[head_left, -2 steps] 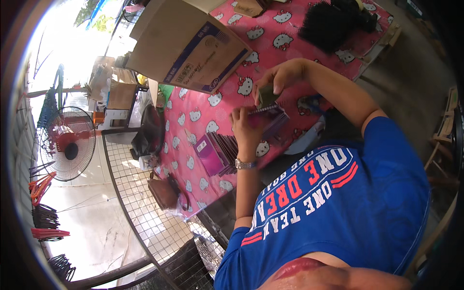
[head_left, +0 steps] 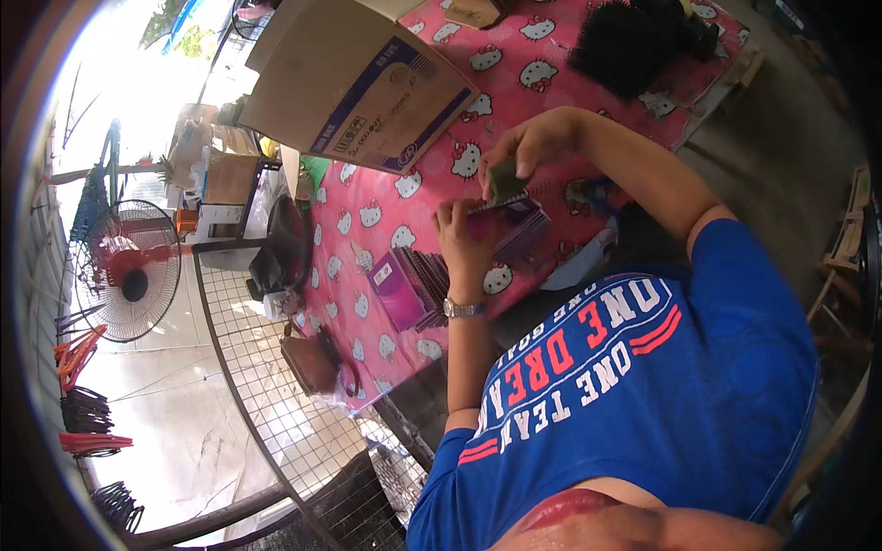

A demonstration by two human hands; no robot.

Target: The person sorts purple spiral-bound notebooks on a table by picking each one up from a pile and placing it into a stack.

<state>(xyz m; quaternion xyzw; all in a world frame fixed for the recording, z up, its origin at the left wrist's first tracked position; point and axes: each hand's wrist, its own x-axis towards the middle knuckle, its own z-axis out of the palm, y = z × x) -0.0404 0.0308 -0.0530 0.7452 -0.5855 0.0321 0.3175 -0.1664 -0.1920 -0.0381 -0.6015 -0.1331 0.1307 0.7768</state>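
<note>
Since the head view is all there is, here's what I get from it: your right hand [head_left: 533,151] has a dark green piece [head_left: 506,182] pinched between thumb and fingers, just above a purple notebook [head_left: 525,223] on the pink tablecloth [head_left: 424,219]. Your left hand [head_left: 462,234] is right beside it with its fingers over the notebook's left part, but I honestly can't tell if it's gripping or only resting there. Hands are close together, doing separate jobs.

Handling-wise, I'd guess the notebook is light and bendy, with a smooth cover that could slide on that cloth. I'd press it flat near a corner or take it by a plain edge, and go easy on the coil, which looks like the bit that'd snag or bend. The green piece looks soft and basically weightless to me, though I can't make out what it's made of.

As for direction, the notebook's coil edge faces away from you and climbs a little toward the upper right. Your left hand hides too much for me to call its long axis. The fanned pile of notebooks [head_left: 397,294] by your left wrist is clearer: its top cover runs lengthwise from upper left to lower right.
</note>
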